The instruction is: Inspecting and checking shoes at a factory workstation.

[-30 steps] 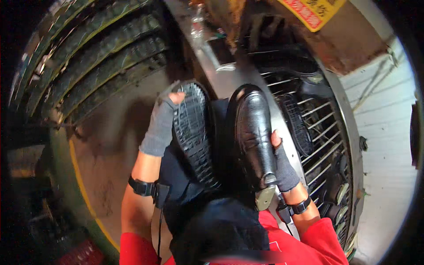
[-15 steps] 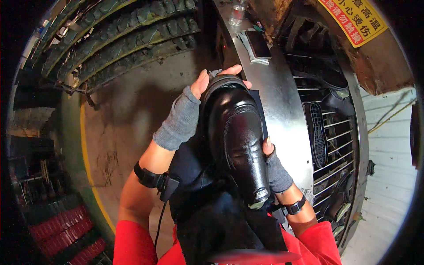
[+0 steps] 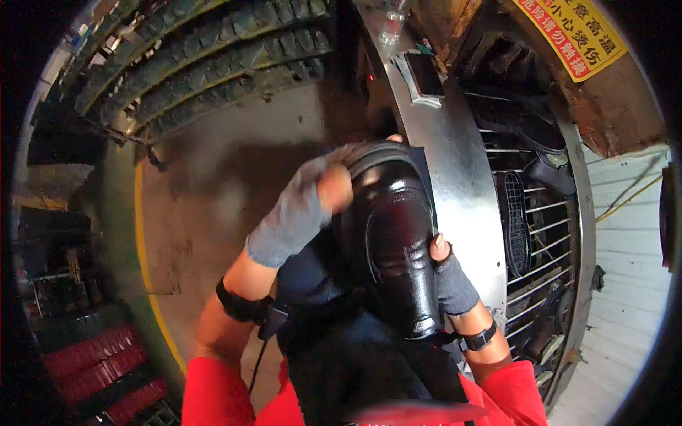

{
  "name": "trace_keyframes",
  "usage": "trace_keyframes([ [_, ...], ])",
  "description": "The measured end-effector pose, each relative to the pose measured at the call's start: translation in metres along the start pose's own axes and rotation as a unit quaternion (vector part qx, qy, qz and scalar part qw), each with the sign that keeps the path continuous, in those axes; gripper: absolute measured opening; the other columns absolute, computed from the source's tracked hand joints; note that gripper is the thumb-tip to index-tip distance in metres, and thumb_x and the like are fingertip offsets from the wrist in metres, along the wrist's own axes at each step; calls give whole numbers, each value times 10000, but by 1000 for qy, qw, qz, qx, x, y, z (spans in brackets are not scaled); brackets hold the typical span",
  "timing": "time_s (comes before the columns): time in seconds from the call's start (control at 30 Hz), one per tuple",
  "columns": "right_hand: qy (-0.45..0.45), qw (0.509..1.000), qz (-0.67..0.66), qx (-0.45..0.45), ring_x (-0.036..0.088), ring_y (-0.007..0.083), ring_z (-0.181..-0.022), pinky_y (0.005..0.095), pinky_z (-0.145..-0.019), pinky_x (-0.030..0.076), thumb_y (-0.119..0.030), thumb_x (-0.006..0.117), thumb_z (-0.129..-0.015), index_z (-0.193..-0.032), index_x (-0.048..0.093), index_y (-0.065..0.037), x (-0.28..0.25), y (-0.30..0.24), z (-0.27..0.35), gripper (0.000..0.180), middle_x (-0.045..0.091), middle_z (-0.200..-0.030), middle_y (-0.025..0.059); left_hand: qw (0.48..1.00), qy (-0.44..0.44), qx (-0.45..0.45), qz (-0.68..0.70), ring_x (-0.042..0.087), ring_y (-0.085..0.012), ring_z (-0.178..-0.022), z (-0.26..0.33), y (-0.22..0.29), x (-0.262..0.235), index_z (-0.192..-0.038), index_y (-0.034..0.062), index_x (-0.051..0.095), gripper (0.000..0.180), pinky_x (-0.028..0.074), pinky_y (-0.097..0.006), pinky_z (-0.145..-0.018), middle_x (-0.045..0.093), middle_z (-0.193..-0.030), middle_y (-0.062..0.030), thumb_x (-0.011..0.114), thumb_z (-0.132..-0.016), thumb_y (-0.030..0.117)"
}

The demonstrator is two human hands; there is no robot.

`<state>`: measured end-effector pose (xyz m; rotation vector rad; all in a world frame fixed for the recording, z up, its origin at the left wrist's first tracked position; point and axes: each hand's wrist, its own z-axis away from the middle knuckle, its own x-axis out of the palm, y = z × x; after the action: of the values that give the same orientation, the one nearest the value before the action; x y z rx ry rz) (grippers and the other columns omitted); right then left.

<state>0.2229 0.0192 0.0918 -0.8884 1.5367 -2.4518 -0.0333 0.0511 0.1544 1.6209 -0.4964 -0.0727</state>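
Two hands are placed on one black shoe (image 3: pixel 399 245), which is held over the lap, just beside the left edge of the worktop (image 3: pixel 465 167), toe pointing away from the body. The sole (image 3: pixel 380 156), seen apart in the left hand a second ago, is now set against the shoe's underside, and its rim is seen curving round the toe. Two separate pieces are thus handled as one; whether they are fully bonded cannot be told.

The toe and rim are clasped by the left hand (image 3: pixel 316 192), thumb at the near side and a fingertip showing beyond the toe; it is blurred, so its exact hold cannot be told. Compared with half a second ago, it is drawn further down the toe's left side. The shoe's right side is gripped by the right hand (image 3: pixel 453 273), its thumb laid along the upper and its other fingers hidden.

Near the worktop's far end, a phone (image 3: pixel 428 74) is laid on a white cloth (image 3: pixel 418 89), with a clear bottle (image 3: pixel 391 28) beyond. Along its right edge, a loose sole (image 3: pixel 514 224) is carried by the rack (image 3: pixel 548 228).
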Motion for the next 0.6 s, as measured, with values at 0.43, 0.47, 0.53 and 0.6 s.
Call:
trace_keyframes([
  [0.43,-19,955,256,147,561,124,-660,358,-578,434,-432,779,-968,-830,654,-26,29,-40,-12,446,644,-776,22,963,-6,121,240,473,-397,-1468,78,-50,-47,-1706,309,136,1306,435,-634,-1179,435,-1619,-245,979,-714,420],
  [0.47,36,917,381,-116,579,172,-650,361,-582,442,-405,824,-912,-853,655,-29,19,-30,-14,417,620,-757,41,960,9,117,256,484,-396,-1457,76,-55,-40,-1701,297,158,1289,440,-626,-1179,435,-1619,-241,978,-715,425],
  [0.53,62,807,435,-395,591,279,-648,371,-607,465,-359,912,-772,-1039,685,-39,13,-22,-20,475,550,-748,72,955,20,107,275,495,-395,-1446,74,-62,-33,-1697,284,180,1273,445,-619,-1178,436,-1618,-236,978,-715,430],
  [0.6,-61,893,354,-272,605,297,-688,386,-654,483,-277,786,-890,-1348,627,-53,17,-24,-19,534,554,-794,105,957,7,97,272,523,-397,-1417,71,-71,-38,-1686,260,200,1268,464,-602,-1165,457,-1603,-233,984,-706,447],
])
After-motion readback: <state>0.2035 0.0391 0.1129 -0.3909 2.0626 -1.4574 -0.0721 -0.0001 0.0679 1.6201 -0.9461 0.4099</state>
